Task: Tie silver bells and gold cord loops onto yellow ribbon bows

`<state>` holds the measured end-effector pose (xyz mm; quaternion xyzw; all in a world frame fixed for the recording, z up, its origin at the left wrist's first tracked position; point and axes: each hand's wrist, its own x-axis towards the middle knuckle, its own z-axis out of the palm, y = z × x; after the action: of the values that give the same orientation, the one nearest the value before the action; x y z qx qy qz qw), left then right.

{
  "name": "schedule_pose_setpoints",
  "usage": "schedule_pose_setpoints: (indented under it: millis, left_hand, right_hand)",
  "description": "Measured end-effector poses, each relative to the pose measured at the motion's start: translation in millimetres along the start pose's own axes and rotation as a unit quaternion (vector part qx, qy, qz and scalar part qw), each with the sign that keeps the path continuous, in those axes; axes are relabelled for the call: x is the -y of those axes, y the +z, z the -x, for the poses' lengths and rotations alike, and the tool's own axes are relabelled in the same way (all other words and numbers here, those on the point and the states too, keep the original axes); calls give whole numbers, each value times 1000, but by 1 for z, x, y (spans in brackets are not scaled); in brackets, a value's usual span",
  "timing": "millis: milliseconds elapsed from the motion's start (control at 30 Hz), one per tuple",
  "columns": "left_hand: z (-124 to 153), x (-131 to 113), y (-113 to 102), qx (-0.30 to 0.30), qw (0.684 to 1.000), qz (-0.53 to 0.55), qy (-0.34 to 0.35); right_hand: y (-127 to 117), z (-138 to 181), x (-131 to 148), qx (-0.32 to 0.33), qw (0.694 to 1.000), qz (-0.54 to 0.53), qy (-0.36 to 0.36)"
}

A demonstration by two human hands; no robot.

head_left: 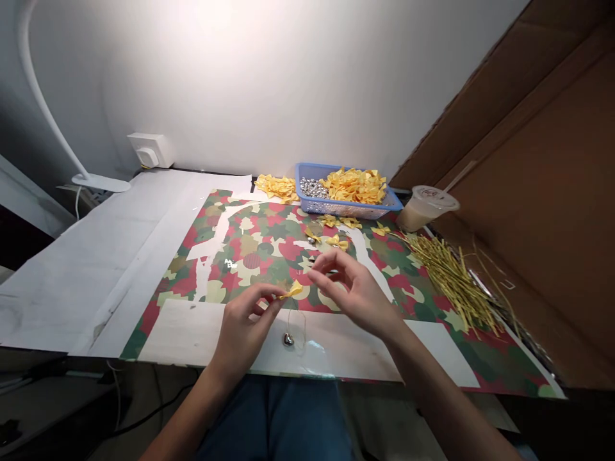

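Observation:
My left hand (pixel 243 326) pinches a small yellow ribbon bow (pixel 293 291) above the near edge of the table. A thin wire with a small silver bell (pixel 288 340) hangs down from the bow. My right hand (pixel 353 288) hovers just right of the bow, its fingers curled and pinched near a thin dark strand; what they hold is too small to name. Both hands are over a flower-patterned mat (pixel 269 256).
A blue basket (pixel 348 206) at the back holds yellow bows and silver bells. Loose bows (pixel 336 241) lie on the mat, more (pixel 277 186) left of the basket. Gold twist ties (pixel 451 275) are heaped at right beside a lidded cup (pixel 425 206). A lamp base (pixel 100 183) stands at left.

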<state>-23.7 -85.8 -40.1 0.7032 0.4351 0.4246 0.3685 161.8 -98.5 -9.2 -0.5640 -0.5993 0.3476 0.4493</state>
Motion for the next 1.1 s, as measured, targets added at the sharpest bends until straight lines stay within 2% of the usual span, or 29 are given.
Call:
schedule_pose_setpoints:
  millis: [133,200,300,433,567,667,733,767,833,967,1033,1100]
  left_hand:
    - [-1,0,0,-7,1000,3,-5]
    - [-1,1,0,-9,1000,11,-12]
    - [-1,1,0,-10,999,24,-19]
    - [0,1,0,-15,999,36,-33]
    - [1,2,-1,-7,998,42,-35]
    - [2,2,-1,5,999,35,-21]
    - [2,2,-1,17,999,30,-8]
    - [2,2,-1,26,999,27,-1]
    - [1,2,-1,46,999,21,8]
    - [0,5,-1,91,995,-6,29]
    - [0,7,-1,108,993,-21,39]
    - [-1,9,-1,115,992,-31,44]
  right_hand:
    - [5,27,-2,89,990,106,-4]
    - [9,36,-6,112,987,113,-16]
    - [13,39,-10,101,993,65,-16]
    - [9,35,-6,86,996,4,27]
    - [-2,28,2,102,993,36,43]
    - [-8,16,7,58,996,72,20]
    - [-9,3,8,62,995,84,4]
    - [-10,-3,8,89,992,86,2]
    - [-11,-17,5,187,980,61,20]
    - [-15,-38,-6,379,923,8,64]
    - [-16,-44,-10,433,898,-8,74]
    - [-16,-48,-13,455,887,-17,83]
